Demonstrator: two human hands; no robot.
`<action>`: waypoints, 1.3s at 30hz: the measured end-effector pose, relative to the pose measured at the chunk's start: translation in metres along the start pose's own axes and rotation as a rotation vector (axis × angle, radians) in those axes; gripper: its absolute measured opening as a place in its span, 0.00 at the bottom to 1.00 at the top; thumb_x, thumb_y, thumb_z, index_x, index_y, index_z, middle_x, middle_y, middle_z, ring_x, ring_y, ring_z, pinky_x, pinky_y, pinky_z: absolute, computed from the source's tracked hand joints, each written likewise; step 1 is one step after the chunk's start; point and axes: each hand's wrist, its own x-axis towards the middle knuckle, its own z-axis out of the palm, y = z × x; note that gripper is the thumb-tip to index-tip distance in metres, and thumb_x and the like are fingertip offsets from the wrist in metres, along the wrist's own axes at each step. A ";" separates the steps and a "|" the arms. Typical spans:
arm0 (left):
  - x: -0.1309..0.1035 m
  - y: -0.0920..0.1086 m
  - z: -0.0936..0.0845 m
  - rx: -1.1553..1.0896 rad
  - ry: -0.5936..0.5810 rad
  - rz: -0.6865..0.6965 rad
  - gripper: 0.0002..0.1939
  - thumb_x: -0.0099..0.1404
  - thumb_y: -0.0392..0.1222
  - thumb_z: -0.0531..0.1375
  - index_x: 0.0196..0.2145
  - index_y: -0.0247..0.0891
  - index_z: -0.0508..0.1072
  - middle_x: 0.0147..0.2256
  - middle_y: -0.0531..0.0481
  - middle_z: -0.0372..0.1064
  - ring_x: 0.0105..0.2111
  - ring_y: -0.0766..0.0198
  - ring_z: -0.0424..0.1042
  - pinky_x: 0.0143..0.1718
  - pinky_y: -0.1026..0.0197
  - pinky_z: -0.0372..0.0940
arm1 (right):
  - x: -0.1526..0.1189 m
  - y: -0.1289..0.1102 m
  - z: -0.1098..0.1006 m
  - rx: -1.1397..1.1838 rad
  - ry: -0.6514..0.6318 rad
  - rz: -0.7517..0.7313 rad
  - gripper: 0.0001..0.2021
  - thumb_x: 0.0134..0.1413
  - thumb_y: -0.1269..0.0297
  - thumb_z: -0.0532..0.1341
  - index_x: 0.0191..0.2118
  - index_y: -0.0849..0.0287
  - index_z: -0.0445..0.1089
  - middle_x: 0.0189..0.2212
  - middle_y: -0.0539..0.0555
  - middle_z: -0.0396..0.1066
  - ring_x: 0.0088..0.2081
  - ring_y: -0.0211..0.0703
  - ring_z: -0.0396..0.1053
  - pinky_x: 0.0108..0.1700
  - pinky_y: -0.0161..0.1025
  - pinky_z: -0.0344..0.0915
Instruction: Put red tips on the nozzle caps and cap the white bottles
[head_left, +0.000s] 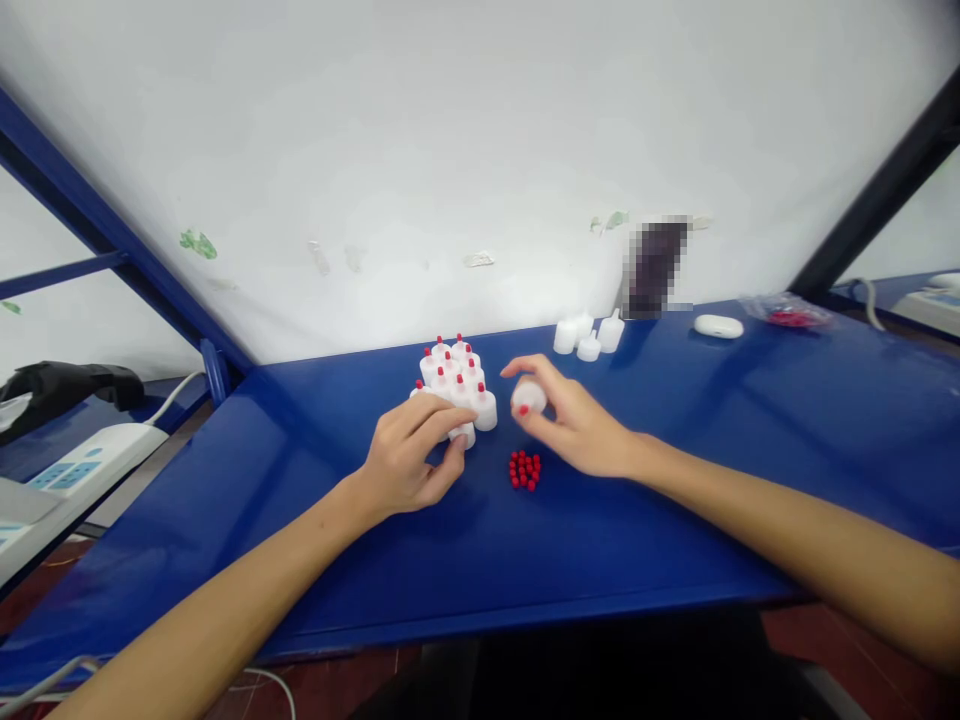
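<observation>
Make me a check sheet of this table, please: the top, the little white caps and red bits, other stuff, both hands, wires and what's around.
Surface: blue table, glossy.
Job's things: cluster of white caps with red tips; small pile of red tips; four plain white caps at the back.
Clutter: white earbud case; clear bag of red bits; blurred dark object.
Hands: left hand pinches a cap at the cluster's edge; right hand holds a white cap.
Cables: white cable at left.
Surroundings: white wall, blue frame bar, neighbouring tables.
</observation>
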 end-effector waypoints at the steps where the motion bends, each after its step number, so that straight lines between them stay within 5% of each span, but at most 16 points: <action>1: 0.000 0.000 0.000 0.007 -0.011 0.018 0.11 0.63 0.33 0.59 0.44 0.36 0.72 0.34 0.46 0.73 0.32 0.62 0.72 0.32 0.61 0.69 | -0.001 -0.003 0.003 -0.024 -0.048 -0.001 0.17 0.58 0.68 0.57 0.52 0.53 0.56 0.26 0.44 0.64 0.24 0.37 0.59 0.27 0.35 0.56; 7: 0.000 0.013 0.005 -0.018 -0.072 0.133 0.10 0.64 0.36 0.62 0.44 0.36 0.73 0.31 0.49 0.72 0.29 0.64 0.69 0.30 0.61 0.66 | -0.007 -0.016 0.018 -0.084 -0.115 -0.136 0.08 0.52 0.69 0.63 0.38 0.56 0.65 0.26 0.44 0.67 0.24 0.34 0.61 0.29 0.33 0.56; 13: 0.004 0.001 -0.005 0.036 -0.010 0.035 0.04 0.68 0.37 0.60 0.41 0.38 0.72 0.35 0.47 0.72 0.33 0.63 0.69 0.36 0.59 0.65 | -0.001 -0.011 0.001 -0.265 -0.047 -0.199 0.16 0.61 0.56 0.60 0.51 0.55 0.69 0.26 0.45 0.71 0.26 0.37 0.63 0.42 0.41 0.56; 17: 0.003 -0.024 -0.009 0.209 -0.041 -0.089 0.03 0.68 0.38 0.60 0.39 0.38 0.73 0.37 0.46 0.71 0.38 0.59 0.67 0.40 0.55 0.62 | 0.012 0.015 -0.031 -0.477 0.272 -0.063 0.11 0.60 0.59 0.58 0.37 0.59 0.74 0.22 0.49 0.71 0.25 0.40 0.65 0.44 0.44 0.58; 20: -0.001 -0.034 -0.007 0.252 -0.098 -0.128 0.05 0.69 0.41 0.60 0.39 0.39 0.74 0.40 0.45 0.70 0.40 0.57 0.66 0.42 0.53 0.61 | 0.019 0.040 -0.060 -0.600 0.380 0.135 0.11 0.58 0.62 0.56 0.34 0.59 0.75 0.21 0.52 0.72 0.25 0.43 0.67 0.36 0.41 0.60; 25: -0.005 -0.035 -0.004 0.261 -0.207 -0.130 0.07 0.70 0.42 0.58 0.41 0.40 0.75 0.44 0.43 0.70 0.43 0.55 0.65 0.43 0.52 0.58 | 0.021 0.064 -0.089 -0.765 0.355 0.360 0.15 0.59 0.61 0.56 0.45 0.62 0.75 0.24 0.56 0.74 0.29 0.50 0.71 0.37 0.42 0.62; 32: -0.006 -0.034 -0.005 0.236 -0.193 -0.143 0.15 0.70 0.41 0.58 0.53 0.41 0.72 0.52 0.40 0.69 0.49 0.51 0.65 0.50 0.46 0.59 | 0.019 0.077 -0.091 -0.871 0.373 0.499 0.24 0.59 0.57 0.57 0.57 0.65 0.69 0.37 0.65 0.76 0.39 0.58 0.73 0.39 0.46 0.65; 36: -0.004 -0.023 -0.006 0.151 -0.093 0.004 0.16 0.67 0.34 0.57 0.52 0.40 0.71 0.45 0.41 0.71 0.43 0.55 0.69 0.45 0.51 0.65 | 0.019 0.089 -0.094 -0.851 0.357 0.502 0.22 0.59 0.59 0.56 0.55 0.65 0.70 0.35 0.64 0.75 0.40 0.56 0.73 0.41 0.46 0.66; 39: -0.002 -0.007 -0.003 0.020 -0.160 0.237 0.15 0.65 0.30 0.55 0.49 0.37 0.70 0.35 0.47 0.71 0.33 0.62 0.70 0.34 0.60 0.66 | 0.019 0.094 -0.094 -0.806 0.371 0.468 0.19 0.59 0.60 0.56 0.53 0.62 0.71 0.31 0.60 0.75 0.37 0.54 0.73 0.43 0.46 0.66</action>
